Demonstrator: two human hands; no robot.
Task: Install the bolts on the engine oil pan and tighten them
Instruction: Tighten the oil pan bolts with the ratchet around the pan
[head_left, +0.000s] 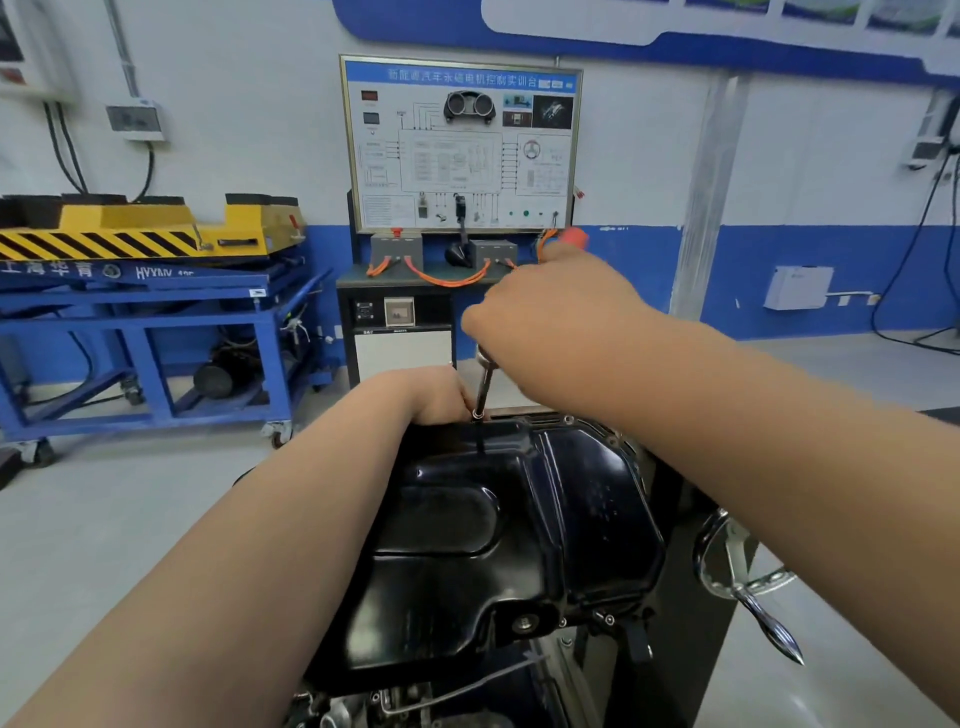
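Black glossy oil pan (498, 519) | right hand (550, 306) grip wrapped round driver (485, 387) | left hand (436, 395) grip: cannot tell

The left hand's (436, 395) fingers are hidden behind the pan's (519, 530) far rim. The right hand (550, 306) covers most of the driver (485, 387) handle. What the tip meets is too small to tell. The engine (363, 706) is cut off below. The board's (460, 145) lettering is blurred.

At twelve o'clock stands a training board (460, 143), orange cables (447, 278) beneath it; at ten o'clock a blue cart (145, 317) bears a yellow platform (145, 223); at two o'clock, a white wall box (797, 287).
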